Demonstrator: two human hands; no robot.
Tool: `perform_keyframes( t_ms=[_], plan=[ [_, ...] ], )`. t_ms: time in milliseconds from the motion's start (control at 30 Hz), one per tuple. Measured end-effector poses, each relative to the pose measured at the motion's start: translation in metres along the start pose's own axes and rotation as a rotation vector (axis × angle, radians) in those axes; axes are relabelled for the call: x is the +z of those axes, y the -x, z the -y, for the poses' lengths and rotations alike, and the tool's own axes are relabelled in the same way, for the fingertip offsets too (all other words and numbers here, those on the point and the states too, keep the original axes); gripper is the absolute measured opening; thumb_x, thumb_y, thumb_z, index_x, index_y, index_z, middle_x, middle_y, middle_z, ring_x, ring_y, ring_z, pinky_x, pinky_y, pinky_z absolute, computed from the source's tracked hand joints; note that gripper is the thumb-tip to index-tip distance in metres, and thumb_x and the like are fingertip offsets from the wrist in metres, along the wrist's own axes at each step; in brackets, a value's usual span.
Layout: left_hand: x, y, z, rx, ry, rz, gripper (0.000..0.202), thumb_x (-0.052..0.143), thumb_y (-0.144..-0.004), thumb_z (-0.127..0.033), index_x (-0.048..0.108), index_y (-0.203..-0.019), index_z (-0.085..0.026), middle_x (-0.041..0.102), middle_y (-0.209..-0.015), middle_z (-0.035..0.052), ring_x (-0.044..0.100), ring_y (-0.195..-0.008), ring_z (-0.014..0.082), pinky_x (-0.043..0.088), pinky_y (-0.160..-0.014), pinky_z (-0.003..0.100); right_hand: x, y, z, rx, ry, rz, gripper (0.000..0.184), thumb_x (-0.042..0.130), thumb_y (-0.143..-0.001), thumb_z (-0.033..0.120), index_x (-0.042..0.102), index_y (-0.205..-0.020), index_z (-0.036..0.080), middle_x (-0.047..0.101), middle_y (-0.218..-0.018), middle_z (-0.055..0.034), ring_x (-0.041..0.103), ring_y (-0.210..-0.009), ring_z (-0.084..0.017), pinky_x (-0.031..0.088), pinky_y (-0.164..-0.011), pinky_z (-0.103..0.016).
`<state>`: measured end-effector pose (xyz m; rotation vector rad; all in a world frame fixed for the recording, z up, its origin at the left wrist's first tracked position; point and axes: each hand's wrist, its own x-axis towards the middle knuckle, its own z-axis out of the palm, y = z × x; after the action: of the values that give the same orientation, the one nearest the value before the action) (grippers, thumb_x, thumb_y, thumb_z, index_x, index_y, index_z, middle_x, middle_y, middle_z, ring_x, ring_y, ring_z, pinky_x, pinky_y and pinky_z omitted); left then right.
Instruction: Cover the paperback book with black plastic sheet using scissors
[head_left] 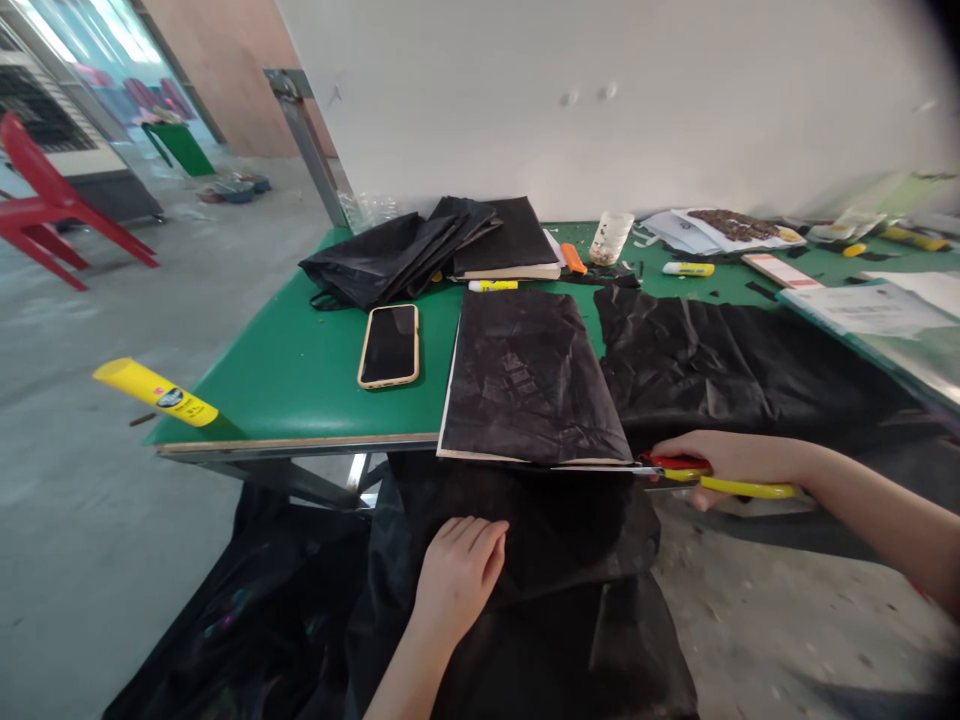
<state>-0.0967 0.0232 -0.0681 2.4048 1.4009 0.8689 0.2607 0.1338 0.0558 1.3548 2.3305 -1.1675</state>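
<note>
At seven o'clock from the black-covered book, the left hand is resting against a draping black sheet, perhaps steadying it; its fingers are curling, but whether they are pinching I cannot tell. At four, the right hand is gripping scissors by the handles, the blades lying along the book's near edge, probably following its straight line. The book is overhanging the green table's front. Beyond, a large glue stick is standing at nine, a smartphone lying at ten, folded black material crowding eleven, a white panel blocking twelve.
</note>
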Motion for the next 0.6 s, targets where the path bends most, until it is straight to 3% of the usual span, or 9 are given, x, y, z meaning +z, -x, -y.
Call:
perform_keyframes(
  t_ms=[100, 600],
  plan=[
    [0.000, -0.001, 0.000, 0.007, -0.006, -0.001, 0.020, 0.049, -0.085, -0.012, 0.060, -0.099, -0.021, 0.066, -0.083, 0.0023, 0.059, -0.076, 0.0183, 0.047, -0.072, 0.036, -0.002, -0.006, 0.007, 0.018, -0.028, 0.073, 0.047, 0.068, -0.062, 0.050, 0.061, -0.100, 0.022, 0.063, -0.093, -0.0008, 0.056, -0.082, -0.022, 0.041, -0.067, -0.026],
    [-0.001, -0.002, 0.000, 0.014, -0.016, -0.007, 0.020, 0.047, -0.085, -0.012, 0.061, -0.098, -0.020, 0.065, -0.080, 0.0033, 0.060, -0.073, 0.0178, 0.047, -0.071, 0.035, -0.003, -0.017, 0.016, 0.043, 0.063, 0.085, 0.040, 0.065, -0.065, 0.055, 0.054, -0.071, 0.017, 0.045, -0.067, 0.0033, 0.039, -0.062, -0.011, 0.024, -0.054, -0.023]
  ],
)
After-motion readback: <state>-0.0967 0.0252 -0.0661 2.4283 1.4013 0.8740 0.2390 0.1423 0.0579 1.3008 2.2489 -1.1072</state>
